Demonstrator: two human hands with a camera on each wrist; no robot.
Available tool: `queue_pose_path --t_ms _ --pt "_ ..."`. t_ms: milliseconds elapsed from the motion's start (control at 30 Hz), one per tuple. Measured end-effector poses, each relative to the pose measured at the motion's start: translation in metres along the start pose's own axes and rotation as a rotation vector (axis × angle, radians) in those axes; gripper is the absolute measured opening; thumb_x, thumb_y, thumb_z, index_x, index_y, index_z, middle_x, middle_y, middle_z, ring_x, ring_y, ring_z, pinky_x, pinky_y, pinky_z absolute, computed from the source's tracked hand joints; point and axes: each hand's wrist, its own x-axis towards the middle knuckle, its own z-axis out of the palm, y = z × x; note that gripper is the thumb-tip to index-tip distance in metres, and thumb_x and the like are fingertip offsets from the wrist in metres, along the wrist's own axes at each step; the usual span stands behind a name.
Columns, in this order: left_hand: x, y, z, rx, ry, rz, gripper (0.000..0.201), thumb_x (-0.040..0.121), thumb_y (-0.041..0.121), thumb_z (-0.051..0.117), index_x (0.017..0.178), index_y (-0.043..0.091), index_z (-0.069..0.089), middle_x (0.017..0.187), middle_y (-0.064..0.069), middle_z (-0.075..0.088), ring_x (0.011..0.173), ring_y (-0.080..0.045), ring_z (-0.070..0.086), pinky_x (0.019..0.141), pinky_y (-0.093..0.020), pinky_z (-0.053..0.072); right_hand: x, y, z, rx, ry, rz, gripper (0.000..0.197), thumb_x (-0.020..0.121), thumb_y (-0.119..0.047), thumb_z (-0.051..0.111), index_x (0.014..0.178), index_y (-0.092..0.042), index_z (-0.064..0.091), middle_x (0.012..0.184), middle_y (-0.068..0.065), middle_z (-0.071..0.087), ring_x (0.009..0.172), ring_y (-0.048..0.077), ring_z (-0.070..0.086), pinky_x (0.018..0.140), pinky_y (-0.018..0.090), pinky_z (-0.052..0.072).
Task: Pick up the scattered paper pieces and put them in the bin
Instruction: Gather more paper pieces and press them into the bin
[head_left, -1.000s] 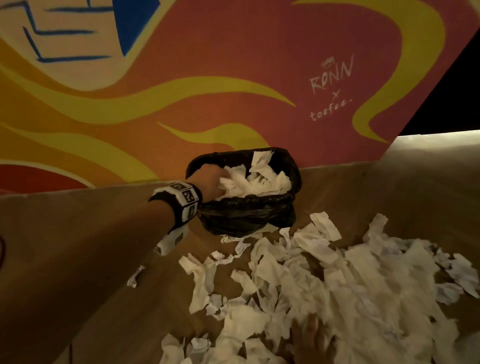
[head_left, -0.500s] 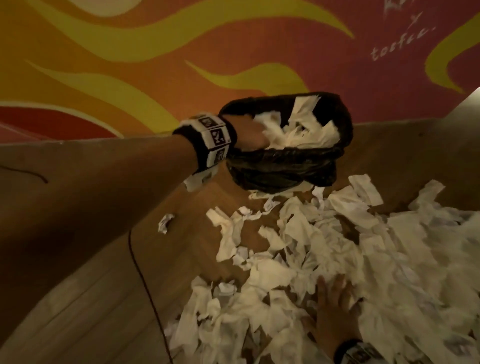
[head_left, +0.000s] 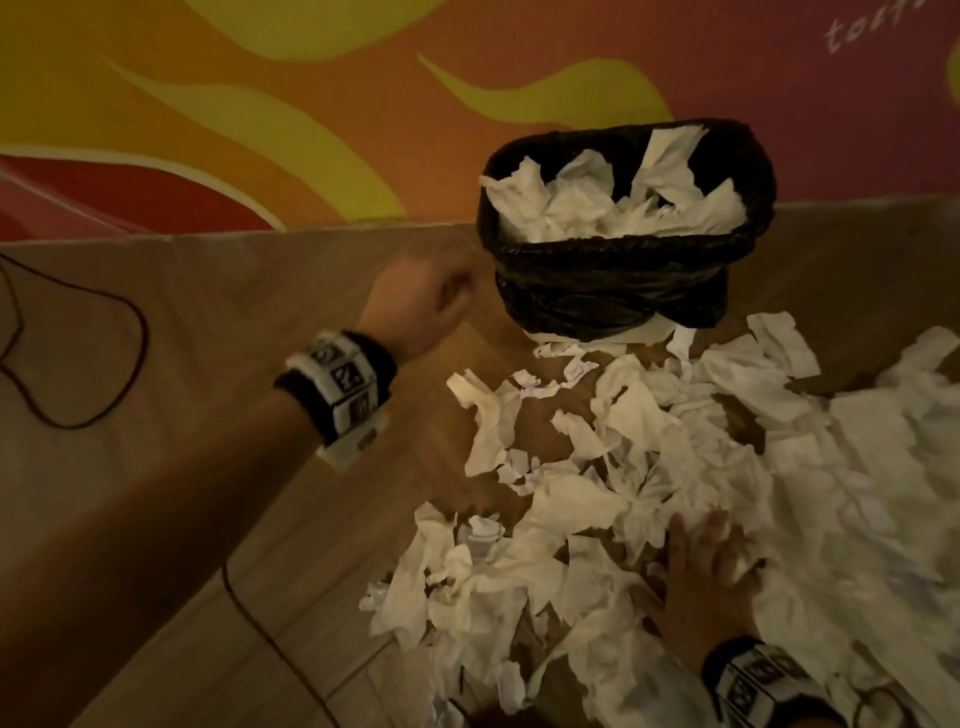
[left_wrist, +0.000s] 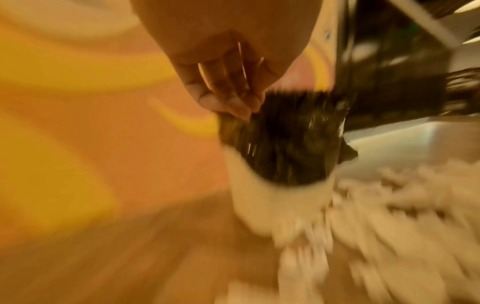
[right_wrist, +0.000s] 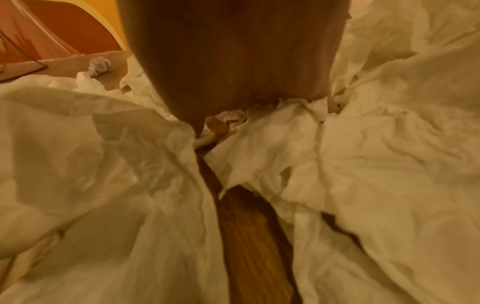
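My left hand (head_left: 421, 306) hung in the air just beside the left side of the bin (head_left: 618, 291), not touching it as far as I could see. In the left wrist view the fingers (left_wrist: 228, 90) were curled loosely toward the palm and I saw no paper between them, though this view was much blurred. The bin, lined with a black bag (head_left: 613, 306), stood on the wooden floor (head_left: 332, 499) against the painted wall (head_left: 260, 130), and it was filled to the rim with white paper (head_left: 597, 208).

My right hand (head_left: 706, 577) lay low on the heap of paper pieces (head_left: 649, 467), near the bottom edge of the head view. Its fingers were spread and pressed flat on the paper. In the right wrist view the fingertips were buried in crumpled sheets (right_wrist: 272, 127), so I could not tell if they already took hold of any piece; I read the hand as flat and wide.

The heap spread over the floor from the foot of the bin toward me and to the right side. Some small pieces lay apart at its left border (head_left: 483, 530).

A thin dark cable (head_left: 130, 364) curved over the floor at the left, well apart from the paper. Both wrists carried black bands with white markers (head_left: 343, 384).
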Motion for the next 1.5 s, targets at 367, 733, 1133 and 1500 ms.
queue_pose_path --t_ms 367,733,1133,1500 --pt "-0.136 -0.133 0.152 -0.364 -0.210 -0.731 0.045 0.087 0.039 0.061 0.129 0.044 0.045 0.144 0.001 0.038 0.126 -0.028 0.046 0.102 -0.049 0.044 0.011 0.003 0.020 0.183 -0.038 0.005 0.098 0.083 -0.073 0.001 0.142 -0.005 0.038 0.142 0.037 0.031 0.126 0.056 0.033 0.095 0.069 0.018" --pt "-0.067 0.025 0.141 -0.360 -0.256 -0.224 0.038 0.101 0.041 0.035 0.128 0.023 0.053 0.116 0.000 0.065 0.097 -0.015 0.063 0.087 -0.035 0.051 0.015 0.003 0.025 0.236 0.030 -0.018 0.093 0.084 -0.070 -0.001 0.146 -0.008 0.028 0.151 0.034 0.020 0.143 0.049 -0.009 0.105 0.068 0.004" --pt "0.017 0.059 0.233 -0.032 -0.525 -0.017 0.062 0.099 0.047 0.026 0.152 0.016 0.020 0.160 -0.003 0.014 0.146 -0.023 0.016 0.117 -0.046 0.020 0.014 0.001 0.022 0.212 0.023 -0.034 0.096 0.068 -0.069 0.037 0.138 -0.002 0.041 0.147 0.034 0.031 0.130 0.057 0.033 0.094 0.069 0.022" --pt "-0.089 0.067 0.170 -0.177 -0.423 0.248 0.042 0.094 0.035 0.037 0.121 0.019 0.064 0.115 0.003 0.069 0.096 -0.012 0.063 0.089 -0.026 0.046 0.011 0.007 0.026 0.129 0.063 -0.043 0.102 0.066 -0.069 -0.008 0.144 -0.005 -0.020 0.144 0.029 -0.040 0.136 0.052 -0.029 0.105 0.070 -0.008"
